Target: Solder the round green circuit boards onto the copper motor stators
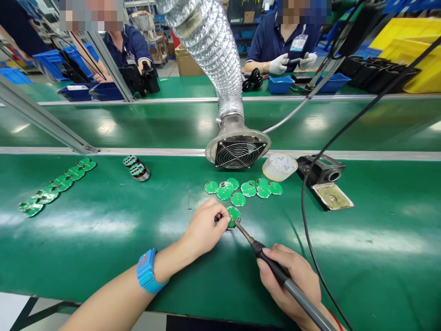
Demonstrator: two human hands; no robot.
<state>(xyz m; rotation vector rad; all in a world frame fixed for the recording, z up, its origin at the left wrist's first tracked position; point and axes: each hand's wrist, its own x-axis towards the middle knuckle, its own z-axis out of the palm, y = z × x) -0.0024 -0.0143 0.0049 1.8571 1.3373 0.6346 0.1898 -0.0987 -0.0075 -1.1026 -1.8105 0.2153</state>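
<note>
My left hand (206, 225) is closed, thumb and fingers pinched at the left edge of a round green circuit board (233, 212). A little of a metal rim shows beneath that board; what the fingertips cover is hidden. My right hand (292, 276) grips a soldering iron (275, 271) by its dark handle. The iron's tip meets the board near its lower right edge, or is just above it; I cannot tell which. Just beyond lie several loose round green boards (237, 199), some overlapping. A blue wrist strap (147, 271) is around my left wrist.
A fan-fronted fume duct (237, 154) hangs beyond the boards. Tape roll (279, 166) and iron stand with sponge (332, 196) are at right, crossed by a black cable (303, 202). Leftward are two board-topped cylinders (139, 171) and a board row (62, 183). Co-workers sit opposite.
</note>
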